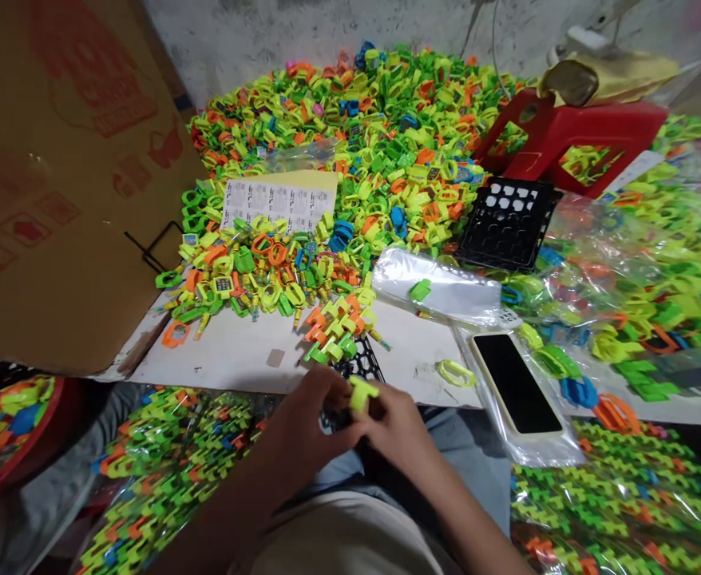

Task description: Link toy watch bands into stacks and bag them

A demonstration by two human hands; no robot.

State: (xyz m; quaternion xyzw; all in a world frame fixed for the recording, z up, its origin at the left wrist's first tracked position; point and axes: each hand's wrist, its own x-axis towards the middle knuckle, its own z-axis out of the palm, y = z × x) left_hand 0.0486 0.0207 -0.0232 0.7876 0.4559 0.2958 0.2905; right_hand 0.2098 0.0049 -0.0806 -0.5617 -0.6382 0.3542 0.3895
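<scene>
Over the table's front edge, my left hand (320, 411) and my right hand (397, 419) meet around a yellow plastic toy watch (362, 394). The fingers of my right hand close on its side. My left hand is curled, with its thumb and fingertips at the same piece; part of its grip is hidden. Just beyond my hands lies a black grid tray (367, 363), with rows of orange, yellow and green toy watches (339, 327) standing on it. Some dark grid also shows under my left hand.
A huge heap of toy watches (398, 144) covers the back. Around it are a cardboard box (75, 200), a sticker sheet (279, 204), another black tray (506, 228), a red stool (590, 136), clear bags (437, 287) and a phone (516, 383). Bagged rows (619, 495) lie below.
</scene>
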